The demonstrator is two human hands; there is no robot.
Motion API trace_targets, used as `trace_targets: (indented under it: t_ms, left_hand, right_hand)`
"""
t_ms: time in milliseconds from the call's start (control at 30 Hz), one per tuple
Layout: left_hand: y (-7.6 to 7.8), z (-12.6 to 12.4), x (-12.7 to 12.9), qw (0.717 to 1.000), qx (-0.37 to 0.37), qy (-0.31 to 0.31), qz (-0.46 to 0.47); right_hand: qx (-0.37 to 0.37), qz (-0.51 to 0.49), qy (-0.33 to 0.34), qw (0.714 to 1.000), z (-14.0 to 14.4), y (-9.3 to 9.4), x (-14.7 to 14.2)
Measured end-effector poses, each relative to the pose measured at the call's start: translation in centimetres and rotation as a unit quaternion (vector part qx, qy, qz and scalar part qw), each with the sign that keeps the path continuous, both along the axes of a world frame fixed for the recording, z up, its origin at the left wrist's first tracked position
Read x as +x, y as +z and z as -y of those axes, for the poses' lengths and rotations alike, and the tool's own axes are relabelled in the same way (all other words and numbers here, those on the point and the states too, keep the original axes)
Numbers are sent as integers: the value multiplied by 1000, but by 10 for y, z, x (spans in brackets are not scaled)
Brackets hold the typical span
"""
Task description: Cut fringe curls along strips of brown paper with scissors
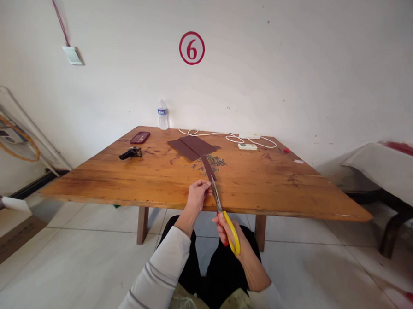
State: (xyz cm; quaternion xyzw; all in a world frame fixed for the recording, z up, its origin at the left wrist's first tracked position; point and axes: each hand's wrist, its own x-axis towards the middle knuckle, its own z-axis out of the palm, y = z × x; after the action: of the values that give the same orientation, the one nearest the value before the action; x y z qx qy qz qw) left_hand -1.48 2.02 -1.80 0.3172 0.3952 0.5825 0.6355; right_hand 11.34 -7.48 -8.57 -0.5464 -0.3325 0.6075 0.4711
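Observation:
My right hand (227,225) is closed around the yellow and red handles of a pair of scissors (216,195), whose blades point away from me at the table's front edge. The blades meet the near end of a narrow dark brown strip (208,167). To the left of the blades, my left hand (199,191) pinches the strip's near end with thumb and fingers. Beyond the strip lies a scatter of small clippings (216,161). Dark brown sheets (189,147) overlap behind it on the wood.
On the wooden table (152,180) are a phone (140,137), a black object (130,153), a water bottle (162,116), a white cable (208,134) and a small pale device (247,147). A cardboard box (15,231) sits on the floor at left.

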Motion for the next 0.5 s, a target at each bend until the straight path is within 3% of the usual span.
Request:
trace_targets:
  t_ms: [500]
  left_hand:
    - [-2,-4,1,1000,-14,6,-5]
  right_hand:
    - [-25,4,-4,1000,1,2,-3]
